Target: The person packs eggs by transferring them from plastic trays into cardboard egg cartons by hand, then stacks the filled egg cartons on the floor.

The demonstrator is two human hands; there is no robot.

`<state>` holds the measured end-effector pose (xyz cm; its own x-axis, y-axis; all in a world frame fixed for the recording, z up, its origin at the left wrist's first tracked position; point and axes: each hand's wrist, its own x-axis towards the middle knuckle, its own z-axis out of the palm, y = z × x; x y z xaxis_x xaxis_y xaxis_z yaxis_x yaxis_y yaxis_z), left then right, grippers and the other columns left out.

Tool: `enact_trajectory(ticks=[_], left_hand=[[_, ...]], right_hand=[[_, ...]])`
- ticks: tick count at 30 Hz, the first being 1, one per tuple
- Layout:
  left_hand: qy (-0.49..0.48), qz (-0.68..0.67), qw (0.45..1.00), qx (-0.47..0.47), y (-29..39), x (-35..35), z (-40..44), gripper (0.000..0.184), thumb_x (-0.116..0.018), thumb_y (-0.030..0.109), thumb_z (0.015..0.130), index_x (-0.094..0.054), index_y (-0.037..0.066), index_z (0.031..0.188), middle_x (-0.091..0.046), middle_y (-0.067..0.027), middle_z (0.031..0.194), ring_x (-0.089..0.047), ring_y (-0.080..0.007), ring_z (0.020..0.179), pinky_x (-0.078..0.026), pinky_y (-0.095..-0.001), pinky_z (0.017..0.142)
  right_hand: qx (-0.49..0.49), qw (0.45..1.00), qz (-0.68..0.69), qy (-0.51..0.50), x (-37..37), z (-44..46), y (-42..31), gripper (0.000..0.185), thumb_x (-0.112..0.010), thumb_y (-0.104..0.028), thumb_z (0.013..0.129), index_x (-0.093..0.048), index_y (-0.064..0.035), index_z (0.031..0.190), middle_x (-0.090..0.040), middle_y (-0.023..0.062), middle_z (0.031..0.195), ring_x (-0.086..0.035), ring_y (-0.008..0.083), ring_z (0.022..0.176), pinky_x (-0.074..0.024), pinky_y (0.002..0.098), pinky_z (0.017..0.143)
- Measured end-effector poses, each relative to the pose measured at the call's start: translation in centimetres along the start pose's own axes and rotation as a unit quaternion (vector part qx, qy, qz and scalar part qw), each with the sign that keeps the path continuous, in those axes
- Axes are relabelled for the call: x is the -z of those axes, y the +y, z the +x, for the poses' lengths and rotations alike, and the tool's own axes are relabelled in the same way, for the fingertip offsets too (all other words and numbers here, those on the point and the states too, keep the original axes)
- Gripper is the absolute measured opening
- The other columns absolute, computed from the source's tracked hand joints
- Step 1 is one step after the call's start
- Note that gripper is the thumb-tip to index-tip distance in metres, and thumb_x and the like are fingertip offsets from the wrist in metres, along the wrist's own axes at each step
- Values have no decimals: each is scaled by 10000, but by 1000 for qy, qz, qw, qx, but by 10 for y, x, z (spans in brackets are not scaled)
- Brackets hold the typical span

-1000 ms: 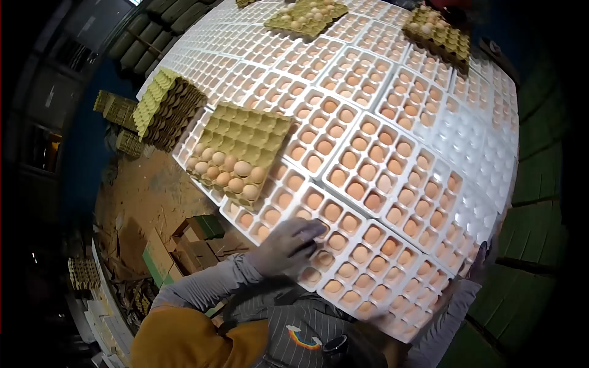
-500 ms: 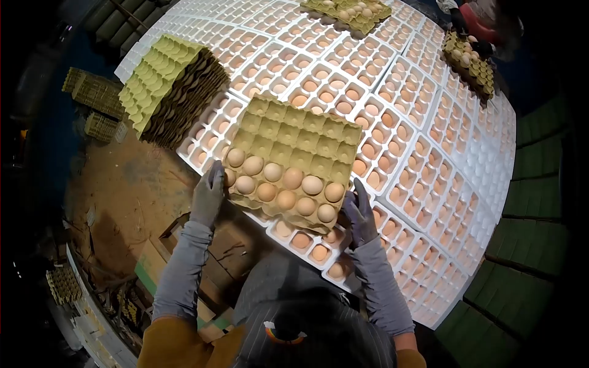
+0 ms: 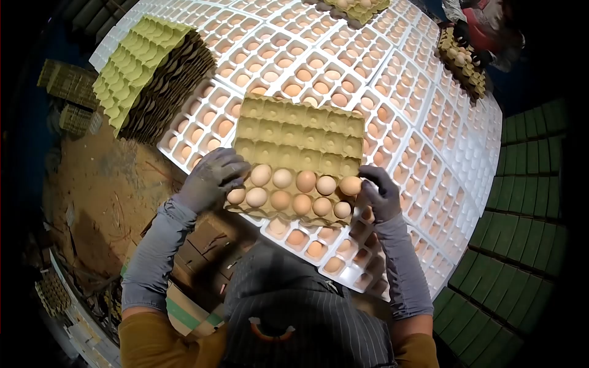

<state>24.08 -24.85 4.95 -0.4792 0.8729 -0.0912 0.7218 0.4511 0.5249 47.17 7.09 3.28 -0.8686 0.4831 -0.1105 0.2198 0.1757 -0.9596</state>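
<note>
A yellowish pulp egg tray (image 3: pixel 300 138) lies over the white egg trays in front of me, with several eggs in its two near rows and bare cups in the far rows. My gloved left hand (image 3: pixel 215 176) is at the tray's left edge, its fingers curled over the leftmost eggs; what they grip is hidden. At the right edge, my gloved right hand (image 3: pixel 380 193) has its fingers closed on an egg (image 3: pixel 350 186) at the end of the upper egg row. White trays (image 3: pixel 236 92) full of eggs spread out beneath and beyond.
A tall stack of pulp trays (image 3: pixel 144 73) stands at the left. Another person (image 3: pixel 485 30) is at the far right, beside a pulp tray with eggs (image 3: pixel 461 61). Green stacked packs (image 3: pixel 521 245) line the right side. Cardboard boxes (image 3: pixel 196 251) lie below the near edge.
Both hands have moved from the pulp tray's sides in over its end eggs, with fingers now curled. The tray is turned slightly and sits nearer level in view.
</note>
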Motion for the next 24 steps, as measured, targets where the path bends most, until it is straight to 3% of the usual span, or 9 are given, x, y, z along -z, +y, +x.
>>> enact_trajectory(ticks=[3,6,7,8,9,10,12,17,24], left_hand=[[107,-499,833,215,-1,3,-4,322,-608,247,983,-605,54,1242,-622,-67,1176,-619,-192,1092,-546,-341,888],[103,-728,650,193,16,-5,12,389,-507,387,1023,-576,28,1158,-595,-52,901,-628,-164,906,-538,-296,803],[9,-832,520,194,17,2,19,413,-511,417,1015,-577,30,1142,-586,-55,848,-624,-161,879,-535,-296,776],[44,-655,665,354,30,1,21,476,-531,478,994,-606,31,1140,-610,-69,812,-638,-228,850,-539,-328,786],[-18,-387,902,190,15,-10,21,534,-617,504,936,-602,30,1181,-621,-110,948,-651,-259,883,-544,-367,787],[5,-191,973,129,23,-17,21,547,-652,490,909,-589,47,1223,-600,-135,1059,-651,-284,927,-544,-396,802],[-65,40,990,118,48,-22,28,593,-729,422,849,-549,108,1319,-479,-179,1347,-624,-358,1062,-536,-454,863],[-51,118,986,109,58,-32,28,569,-736,375,848,-536,95,1301,-487,-165,1342,-617,-366,1072,-534,-442,877],[-65,46,991,105,48,-23,34,517,-756,315,839,-565,68,1251,-524,-146,1332,-626,-368,1054,-525,-434,872]], right_hand=[[-90,982,159,-49,-1,15,-1,262,-630,-78,874,-621,1,1124,-582,57,1106,-596,157,1012,-487,301,897],[10,983,-140,-119,-22,14,-7,454,-723,-251,830,-586,-94,1233,-578,127,1179,-587,250,1082,-484,356,951],[58,959,-232,-150,-24,15,-10,515,-744,-300,806,-577,-112,1256,-571,140,1208,-577,287,1111,-484,384,968],[98,937,-306,-134,-27,10,2,630,-761,-393,749,-564,-125,1283,-550,146,1254,-528,338,1185,-455,432,1018],[113,928,-326,-138,-30,6,-1,630,-736,-412,754,-564,-129,1290,-543,147,1248,-515,347,1176,-441,461,1017],[152,918,-350,-110,-36,2,-4,638,-727,-418,755,-556,-131,1299,-542,144,1243,-514,345,1163,-442,472,996],[202,903,-373,-71,-47,-7,-6,648,-719,-434,762,-547,-138,1312,-543,137,1221,-517,338,1123,-442,474,951],[317,824,-460,-98,-75,-14,-10,576,-703,-423,817,-577,-135,1299,-609,77,1167,-583,286,1011,-468,416,881],[217,912,-339,-74,-62,-3,-21,532,-734,-268,792,-594,-145,1290,-635,82,1099,-593,280,1003,-476,424,886]])
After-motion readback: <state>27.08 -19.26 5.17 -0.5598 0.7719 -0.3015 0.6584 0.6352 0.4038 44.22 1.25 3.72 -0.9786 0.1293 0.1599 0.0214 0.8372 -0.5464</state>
